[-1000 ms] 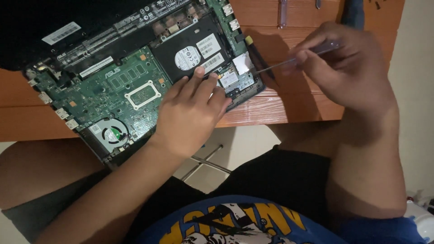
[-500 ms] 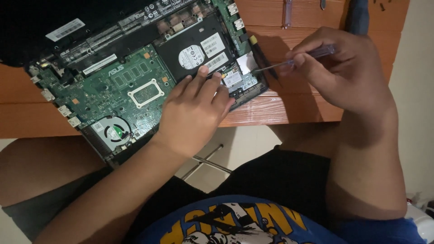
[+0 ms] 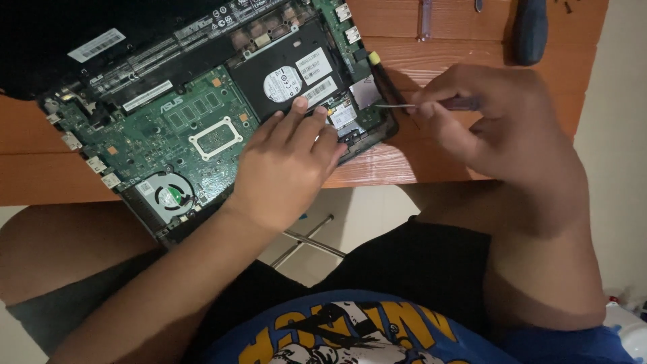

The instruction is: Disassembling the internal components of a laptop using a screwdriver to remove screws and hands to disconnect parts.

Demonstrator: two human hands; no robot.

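An opened laptop [image 3: 202, 114] lies bare-boarded across the wooden table [image 3: 418, 162]. The left hand [image 3: 286, 165] presses flat, fingers together, at the chassis's five o'clock corner; the right hand [image 3: 499, 121] pinches a thin screwdriver [image 3: 397, 105] at three o'clock. The exposed board looks fragile, best gripped by its rigid frame.

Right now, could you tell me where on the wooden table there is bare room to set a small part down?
The wooden table is bare left of the opened laptop, along the near edge. Another bare strip lies behind the right hand, before the dark-handled tool. Crowded: the laptop's near right corner, where the left hand rests and the screwdriver works.
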